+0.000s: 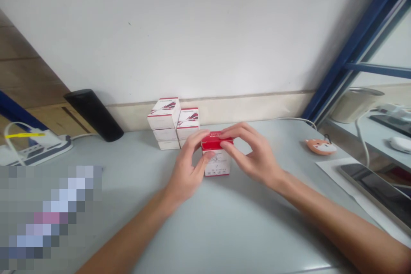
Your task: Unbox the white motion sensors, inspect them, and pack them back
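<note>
A small red and white cardboard box [217, 163] stands upright on the grey-blue tabletop, its red top facing up. My left hand [189, 167] grips its left side, with the thumb on the printed front face and the fingers behind. From the right, my right hand [252, 152] reaches over, its thumb and fingers bent onto the red top at the right edge. Whether the top flap is fully closed I cannot tell. Just behind to the left, similar white boxes [163, 113] with red edges are stacked against the wall.
A black cylinder-like object [94, 115] leans at the back left, near a white power strip [48, 147]. On the right lie an orange animal-shaped item [321, 146] and a dark phone [375, 188] on white paper. A blue metal frame [353, 47] rises at the right. The lower left is pixelated.
</note>
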Demonstrator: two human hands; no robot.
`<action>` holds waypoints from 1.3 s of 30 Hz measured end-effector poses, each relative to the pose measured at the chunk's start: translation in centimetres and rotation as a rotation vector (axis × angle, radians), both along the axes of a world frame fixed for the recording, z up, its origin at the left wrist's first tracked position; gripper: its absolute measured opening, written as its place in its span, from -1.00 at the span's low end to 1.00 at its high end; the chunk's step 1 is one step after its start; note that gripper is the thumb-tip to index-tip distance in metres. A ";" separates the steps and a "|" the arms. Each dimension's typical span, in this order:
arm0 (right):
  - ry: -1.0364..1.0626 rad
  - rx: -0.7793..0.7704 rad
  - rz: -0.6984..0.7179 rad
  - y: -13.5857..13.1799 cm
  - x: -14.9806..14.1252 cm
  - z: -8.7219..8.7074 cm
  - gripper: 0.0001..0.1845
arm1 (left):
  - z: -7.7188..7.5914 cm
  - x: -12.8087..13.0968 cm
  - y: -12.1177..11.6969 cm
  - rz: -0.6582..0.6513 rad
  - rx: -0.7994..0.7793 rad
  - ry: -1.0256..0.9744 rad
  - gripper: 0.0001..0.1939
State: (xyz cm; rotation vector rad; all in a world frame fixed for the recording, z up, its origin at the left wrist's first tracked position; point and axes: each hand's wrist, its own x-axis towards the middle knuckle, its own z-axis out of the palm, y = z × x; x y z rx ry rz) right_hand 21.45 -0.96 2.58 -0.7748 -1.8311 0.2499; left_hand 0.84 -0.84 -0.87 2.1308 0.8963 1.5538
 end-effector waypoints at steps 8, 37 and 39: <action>-0.163 -0.064 0.146 -0.1 1.0 1.4 -0.85 | -0.4 -1.3 1.0 -0.009 0.003 0.076 -0.64; -0.001 0.139 -0.200 2.5 -4.6 1.1 -0.25 | 2.3 -7.2 5.0 0.599 -0.092 -0.322 -0.27; -0.206 0.044 -0.176 4.7 -6.0 2.2 -0.20 | 1.8 -8.6 6.2 0.427 -0.329 -0.468 -0.33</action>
